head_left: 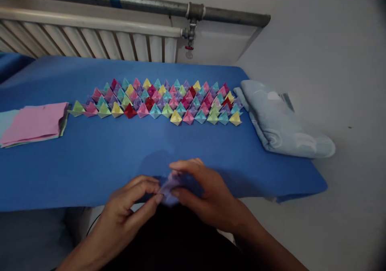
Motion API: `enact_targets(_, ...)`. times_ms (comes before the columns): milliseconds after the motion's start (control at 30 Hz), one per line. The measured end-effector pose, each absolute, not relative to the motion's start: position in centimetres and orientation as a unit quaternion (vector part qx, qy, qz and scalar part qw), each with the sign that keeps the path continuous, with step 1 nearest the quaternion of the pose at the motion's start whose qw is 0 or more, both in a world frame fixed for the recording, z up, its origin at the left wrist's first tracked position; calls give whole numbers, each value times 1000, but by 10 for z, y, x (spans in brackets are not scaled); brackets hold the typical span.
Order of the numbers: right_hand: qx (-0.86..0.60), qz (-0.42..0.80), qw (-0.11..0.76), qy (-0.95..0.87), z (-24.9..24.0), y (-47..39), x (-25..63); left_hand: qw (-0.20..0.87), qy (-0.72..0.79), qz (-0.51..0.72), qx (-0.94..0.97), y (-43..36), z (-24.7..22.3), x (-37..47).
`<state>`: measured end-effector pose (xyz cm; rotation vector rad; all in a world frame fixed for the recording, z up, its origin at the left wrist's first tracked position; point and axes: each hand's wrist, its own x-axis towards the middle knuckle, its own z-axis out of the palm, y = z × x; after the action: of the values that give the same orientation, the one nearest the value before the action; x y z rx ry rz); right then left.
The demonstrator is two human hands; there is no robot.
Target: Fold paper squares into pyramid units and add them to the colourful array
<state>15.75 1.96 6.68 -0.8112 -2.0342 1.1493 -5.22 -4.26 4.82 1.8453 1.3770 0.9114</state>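
Note:
A small piece of folded purple paper is held between my two hands above the near edge of the blue table; motion blurs its exact shape. My left hand pinches its left corner between thumb and fingertips. From the other side, my right hand grips it with thumb and bent fingers. Beyond my hands, several rows of folded paper boats in green, pink, yellow, red, blue and purple stand close together on the blue cloth.
On the left lies a stack of coloured paper sheets, pink on top. A folded light-blue blanket rests at the right end of the blue-covered table, beside the wall. Behind it are a white radiator and a metal pipe.

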Motion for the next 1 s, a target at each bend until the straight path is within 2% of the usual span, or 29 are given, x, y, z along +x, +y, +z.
enact_targets(100,-369,505,305,-718,62,26,147,408,564,319,643,-41,47,-53)
enact_targets(167,-421,530,253,-691,54,34,140,352,601,324,640,-41,38,-54)
enact_targets(300,-474,432,194,-743,35,47,127,167,552,324,750,-39,21,-55)
enact_targets(500,-447,296,143,-832,24,51,122,90,462,273,839,-30,5,-48)
enact_targets(633,-457,239,195,-835,26,49,141,83,459,236,853,-29,3,-49)
enact_targets(833,-465,305,268,-787,21,27,178,72,458,216,859,-33,8,-47)
enact_targets(933,-423,306,310,-794,20,17,186,37,453,221,863,-32,8,-44)
enact_targets(1000,-373,304,307,-821,21,13,189,20,453,224,863,-31,8,-42)
